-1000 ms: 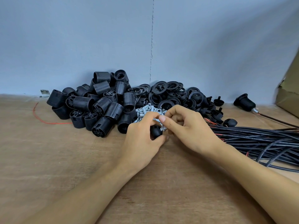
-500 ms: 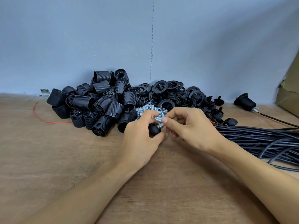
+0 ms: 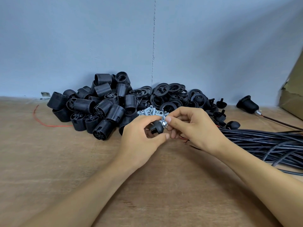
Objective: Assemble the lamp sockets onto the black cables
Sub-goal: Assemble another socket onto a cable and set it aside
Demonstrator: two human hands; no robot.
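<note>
My left hand (image 3: 141, 136) grips a small black dome-shaped socket cap (image 3: 156, 126) between thumb and fingers. My right hand (image 3: 190, 126) pinches a small silver metal fitting (image 3: 164, 123) against the cap's top. Red wire ends (image 3: 185, 139) stick out under my right palm. A bundle of black cables (image 3: 265, 145) lies on the right of the wooden table. A heap of ribbed black socket bodies (image 3: 98, 105) sits behind on the left, and black rings (image 3: 170, 95) are piled beside it. Several silver fittings (image 3: 149, 111) lie just behind my hands.
One assembled socket (image 3: 247, 104) with its cable lies at the far right by the wall. A cardboard box (image 3: 293, 95) stands at the right edge. A loose red wire (image 3: 42, 122) curls on the table's left. Loose black caps (image 3: 232, 125) lie near the cables.
Both hands have drawn slightly back from the pile of silver fittings toward me. The black cap has turned in my left hand and shows more of its dome.
</note>
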